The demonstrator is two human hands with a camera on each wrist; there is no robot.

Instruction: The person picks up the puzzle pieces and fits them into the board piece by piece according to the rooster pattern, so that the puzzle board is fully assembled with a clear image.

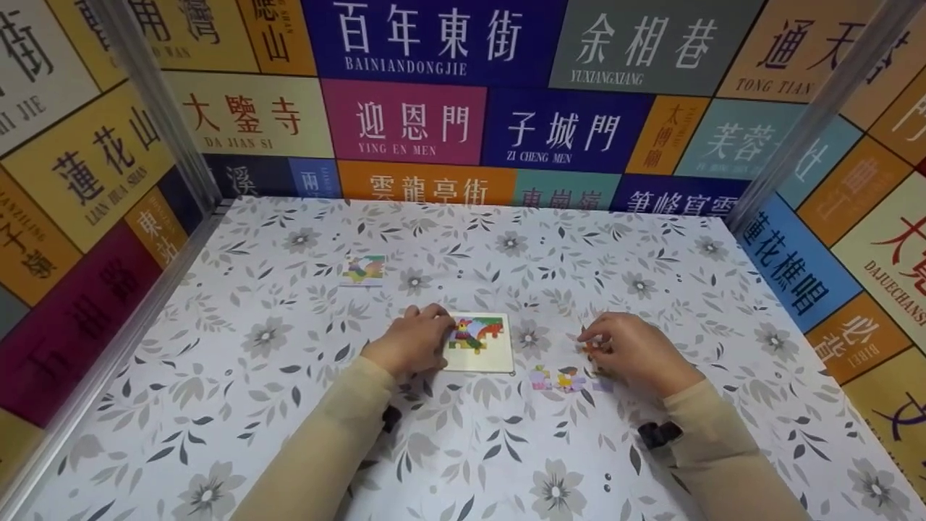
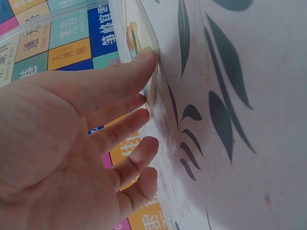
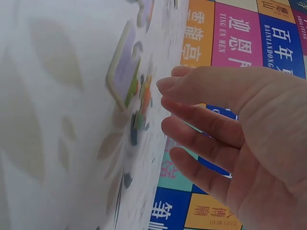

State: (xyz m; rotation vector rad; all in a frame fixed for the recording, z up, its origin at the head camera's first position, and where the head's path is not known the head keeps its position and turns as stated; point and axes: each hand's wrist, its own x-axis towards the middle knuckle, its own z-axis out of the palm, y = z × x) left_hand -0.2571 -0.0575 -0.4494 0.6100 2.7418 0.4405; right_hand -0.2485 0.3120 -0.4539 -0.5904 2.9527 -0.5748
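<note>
A jigsaw board (image 1: 477,363) with a cream tray lies flat on the table, its upper part filled with joined colourful pieces showing a bird-like picture. My left hand (image 1: 411,341) holds the board by its left side; in the left wrist view the thumb (image 2: 146,64) lies against the board's edge. To the right, my right hand (image 1: 640,353) hovers over loose jigsaw pieces, thumb and forefinger tips near each other with nothing visible between them. Just below those fingertips is an orange piece (image 1: 595,348). A purple piece (image 3: 123,67) lies beside it in the right wrist view.
More loose pieces, one pink and purple (image 1: 540,378) and one yellow (image 1: 568,380), lie right of the board. A small picture card (image 1: 364,269) lies farther back on the left. Sign-covered walls (image 1: 405,123) stand behind and beside the flowered tabletop (image 1: 463,449).
</note>
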